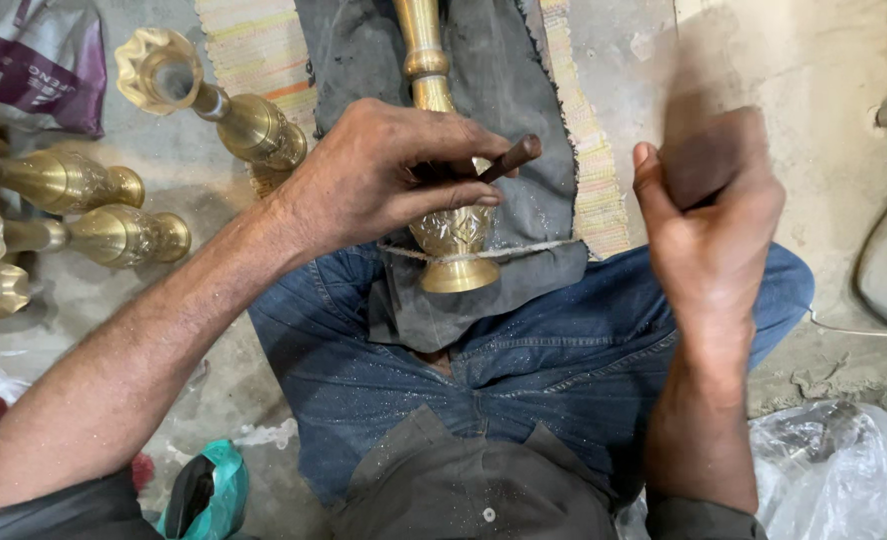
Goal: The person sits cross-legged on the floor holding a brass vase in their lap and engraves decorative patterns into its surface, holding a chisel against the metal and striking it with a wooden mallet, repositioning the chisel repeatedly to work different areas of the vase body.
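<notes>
Dusty concrete floor [814, 70] and a dark cloth [524, 90] lie beyond the fingers. Left hand [384, 175] pinches a brown metal punch [512, 158] against a brass vase [451, 240] lying beneath its fingers, tied down by cord [534, 246]. Right hand [714, 215], blurred, fingers curled around something unclear. That vase looks heavy, stiff, slippery; its narrow neck offers the grip. More vases [114, 235] lie beyond the left wrist.

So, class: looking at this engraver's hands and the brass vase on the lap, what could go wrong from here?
1. The blurred, raised right hand may swing down and miss the dark metal punch, hitting the left hand.
2. The slender engraved brass vase, held only by thin cord, could roll.
</notes>
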`<state>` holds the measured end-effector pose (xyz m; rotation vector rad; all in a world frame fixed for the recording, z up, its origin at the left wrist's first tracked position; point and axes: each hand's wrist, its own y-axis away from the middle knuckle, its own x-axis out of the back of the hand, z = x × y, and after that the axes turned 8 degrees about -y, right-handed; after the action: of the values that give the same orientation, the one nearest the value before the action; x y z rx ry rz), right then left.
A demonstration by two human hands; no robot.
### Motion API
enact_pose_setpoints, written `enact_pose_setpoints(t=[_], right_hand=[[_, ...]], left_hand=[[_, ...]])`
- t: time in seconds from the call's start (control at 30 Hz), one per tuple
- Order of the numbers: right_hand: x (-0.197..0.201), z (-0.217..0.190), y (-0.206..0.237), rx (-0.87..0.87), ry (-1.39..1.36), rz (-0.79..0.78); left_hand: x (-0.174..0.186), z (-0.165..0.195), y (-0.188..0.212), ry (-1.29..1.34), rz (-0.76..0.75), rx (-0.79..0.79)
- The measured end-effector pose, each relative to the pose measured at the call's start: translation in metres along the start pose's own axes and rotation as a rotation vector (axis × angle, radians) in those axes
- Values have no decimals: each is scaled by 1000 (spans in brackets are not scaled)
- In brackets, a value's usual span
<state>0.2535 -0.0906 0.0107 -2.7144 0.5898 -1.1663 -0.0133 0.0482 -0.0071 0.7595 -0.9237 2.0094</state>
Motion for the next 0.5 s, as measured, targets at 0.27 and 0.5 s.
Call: enact_pose_setpoints(t=[0.27, 0.5], right_hand=[[1, -4, 0, 13, -292, 73], [-2, 0, 1, 220, 107, 34]], left_hand=[[2, 3, -2, 37, 46, -36], [4, 7, -5, 3, 51, -38]])
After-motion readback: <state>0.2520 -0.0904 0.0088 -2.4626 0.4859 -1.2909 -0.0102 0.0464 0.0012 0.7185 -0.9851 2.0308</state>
